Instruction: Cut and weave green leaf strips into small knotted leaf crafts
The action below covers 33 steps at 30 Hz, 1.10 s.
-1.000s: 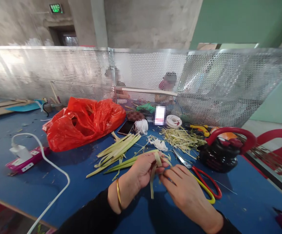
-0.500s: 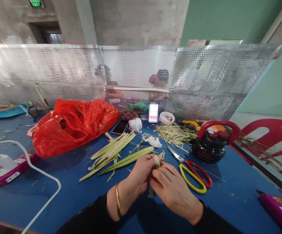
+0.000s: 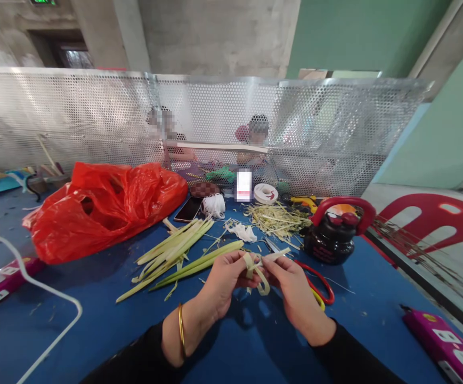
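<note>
Between my hands is a pale leaf strip [image 3: 264, 285], bent into a loop. My left hand [image 3: 227, 280] pinches the folded part of it. On the other side my right hand [image 3: 293, 293] grips an end between thumb and finger, and the tip sticks out above. Just left of my hands lie long green leaf strips [image 3: 207, 262], with a pile of paler strips [image 3: 175, 248] beyond them. The scissors [image 3: 323, 282], with red and yellow handles, rest partly hidden behind my right hand.
A red plastic bag [image 3: 107, 208] fills the left side. Near the back are a phone [image 3: 188, 209], white string [image 3: 214, 205], a tape roll [image 3: 266, 193] and plant scraps [image 3: 277, 221]. A black jug [image 3: 330, 240] stands right. A white cable [image 3: 69, 306] crosses the left, and a perforated screen [image 3: 223, 106] stands behind.
My hands have moved apart, and the strip now shows as an open loop between them. My right hand has shifted right, over part of the scissors. The view has turned slightly right.
</note>
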Tool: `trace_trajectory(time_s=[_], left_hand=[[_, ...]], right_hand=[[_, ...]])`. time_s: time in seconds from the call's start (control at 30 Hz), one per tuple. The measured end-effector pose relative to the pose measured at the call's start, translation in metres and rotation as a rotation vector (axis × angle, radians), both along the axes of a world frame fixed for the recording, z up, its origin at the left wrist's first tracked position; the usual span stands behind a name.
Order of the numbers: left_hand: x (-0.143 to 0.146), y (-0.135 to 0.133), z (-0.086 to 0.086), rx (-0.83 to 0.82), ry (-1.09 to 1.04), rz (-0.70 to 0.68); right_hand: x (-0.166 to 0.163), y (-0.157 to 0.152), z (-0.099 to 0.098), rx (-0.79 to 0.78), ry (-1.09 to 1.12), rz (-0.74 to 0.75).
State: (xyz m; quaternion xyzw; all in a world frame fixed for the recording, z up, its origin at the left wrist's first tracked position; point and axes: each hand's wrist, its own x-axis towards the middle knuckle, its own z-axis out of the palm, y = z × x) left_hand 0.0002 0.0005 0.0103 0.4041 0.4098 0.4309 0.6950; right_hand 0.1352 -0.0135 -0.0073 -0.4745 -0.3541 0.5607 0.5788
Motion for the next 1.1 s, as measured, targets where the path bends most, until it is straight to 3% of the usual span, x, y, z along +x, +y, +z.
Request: trace_trajectory(time_s=[0.23,0.37,0.53,0.63,0.8,0.97,1.1], left_hand=[[-0.003,0.002,-0.004,-0.074,-0.145,-0.158],[-0.008,0.008,-0.002,-0.096,-0.169,0.004],[-0.012,0.011,0.006,-0.055,-0.062,0.134],[-0.011,0.008,0.009,0.015,0.042,0.046],[-0.009,0.002,0.011,0.096,0.148,-0.199],[-0.010,-0.001,0.013,0.084,0.179,-0.385],[-0.009,-0.002,0.011,0.104,0.155,-0.454]], right_hand=[[-0.001,-0.004,-0.001,-0.145,0.103,0.160],[0.002,-0.010,0.005,-0.087,-0.076,0.169],[0.010,-0.017,0.014,0.173,-0.274,0.148],[0.017,-0.015,0.018,0.239,-0.226,0.198],[0.029,-0.008,0.025,0.178,-0.180,0.295],[0.031,-0.003,0.024,0.298,-0.407,0.128],[0.025,-0.003,0.018,0.345,-0.556,0.119]])
